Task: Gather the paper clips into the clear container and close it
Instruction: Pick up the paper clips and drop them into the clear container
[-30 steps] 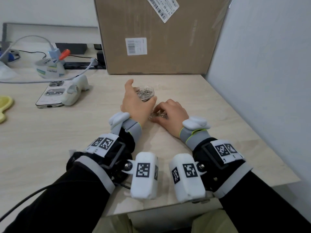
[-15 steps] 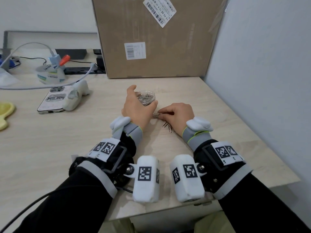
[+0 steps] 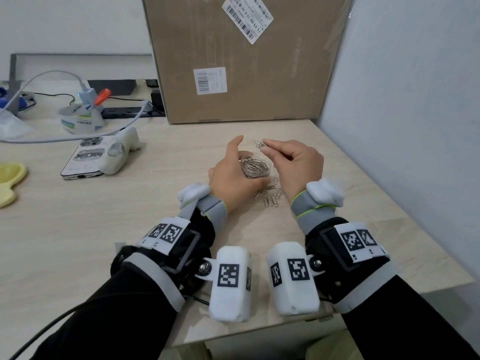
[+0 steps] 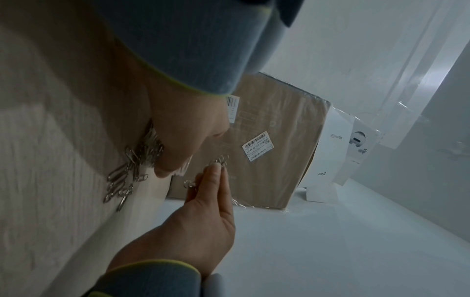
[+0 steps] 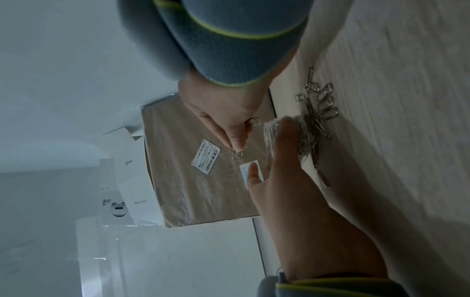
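Observation:
A small round clear container, open and holding several silver paper clips, stands on the light wooden table. My left hand curls round its left side, thumb at the front; the left hand and the container also show in the right wrist view. My right hand pinches a few paper clips just above the container's far rim; the pinched clips show in both wrist views. Several loose clips lie between my wrists. No lid is visible.
A big cardboard box stands right behind the container and a grey wall bounds the table on the right. At the left lie a phone, a white device, a tape dispenser and a yellow object.
My right hand has risen off the loose clips on the table, carrying a few clips up and forward over the container. The left hand has stayed on the container.

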